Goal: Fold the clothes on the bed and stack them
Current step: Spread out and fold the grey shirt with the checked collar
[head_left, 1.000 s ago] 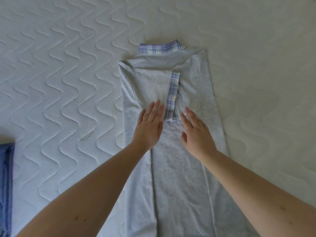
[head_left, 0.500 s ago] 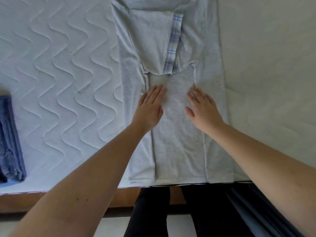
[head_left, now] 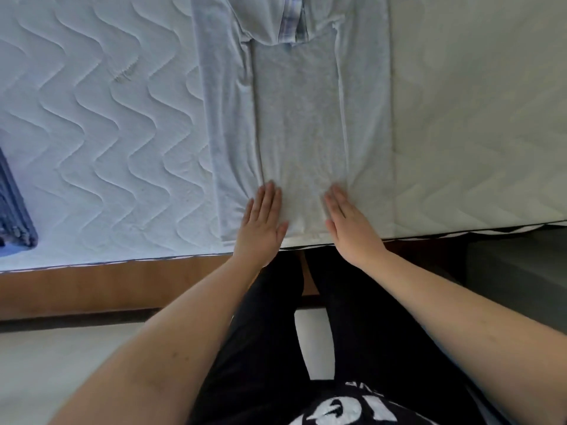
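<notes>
A light grey shirt [head_left: 299, 118] with plaid-trimmed sleeves lies lengthwise on the quilted white mattress [head_left: 107, 133], both sides folded in toward the middle. Its collar end runs out of the top of the view. My left hand [head_left: 262, 222] lies flat, fingers straight, on the shirt's left fold near the hem. My right hand [head_left: 349, 222] presses flat on the right fold near the hem. Both hands sit just inside the mattress's near edge. The cloth puckers slightly in front of the fingertips.
A folded dark blue garment [head_left: 13, 207] lies at the mattress's left edge. The wooden bed frame [head_left: 107, 289] runs below the mattress, with pale floor [head_left: 61, 372] beneath. My black-clad legs [head_left: 306, 332] stand against the bed.
Both flat hands have slid down the shirt from below the sleeve cuffs to the hem, smoothing it. The camera has tilted down, so the collar has left the view.
</notes>
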Available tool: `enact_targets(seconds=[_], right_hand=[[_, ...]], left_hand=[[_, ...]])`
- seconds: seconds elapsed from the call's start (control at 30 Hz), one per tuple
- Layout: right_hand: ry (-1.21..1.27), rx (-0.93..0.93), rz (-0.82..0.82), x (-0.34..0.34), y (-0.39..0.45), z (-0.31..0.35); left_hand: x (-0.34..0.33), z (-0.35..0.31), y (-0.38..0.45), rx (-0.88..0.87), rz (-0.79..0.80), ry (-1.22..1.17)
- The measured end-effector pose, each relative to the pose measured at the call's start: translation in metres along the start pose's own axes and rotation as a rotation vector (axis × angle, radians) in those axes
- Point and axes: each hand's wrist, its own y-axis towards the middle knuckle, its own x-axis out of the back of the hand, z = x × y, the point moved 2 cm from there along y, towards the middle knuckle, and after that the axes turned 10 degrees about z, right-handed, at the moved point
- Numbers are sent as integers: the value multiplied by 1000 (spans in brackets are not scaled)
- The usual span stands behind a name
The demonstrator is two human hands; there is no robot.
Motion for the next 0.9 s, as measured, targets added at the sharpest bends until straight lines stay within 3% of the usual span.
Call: enact_targets(seconds=[0.13, 0.2, 0.27, 0.33, 0.4, 0.47, 0.53, 0.57, 0.67, 0.9], right_hand=[[105, 5, 2, -9, -22, 6], [213, -21, -79, -1, -28, 5], [230, -140, -231, 10, -30, -6], [245, -367, -360, 18, -30, -25], [380, -645, -372, 21, -30, -45], [515, -806, -308, 20, -31, -60], [612, -802, -241, 19, -30, -69], [666, -775, -214, 19, -28, -71], [821, -728, -168, 17, -24, -68], [816, -710, -218, 25, -32, -50]], left_hand=[[-12, 1, -34, -102, 147, -76], [-6, -3, -38, -148, 173, -118], [10, -5, -37, -131, 90, -248], [26, -1, -34, -20, -91, -399], [36, 14, -32, 211, -214, -463], [38, 34, -35, 530, -181, -481], [33, 53, -38, 779, -30, -589], [30, 60, -39, 819, 33, -676], [21, 70, -42, 719, 58, -848], [14, 77, -59, 704, -60, -944]])
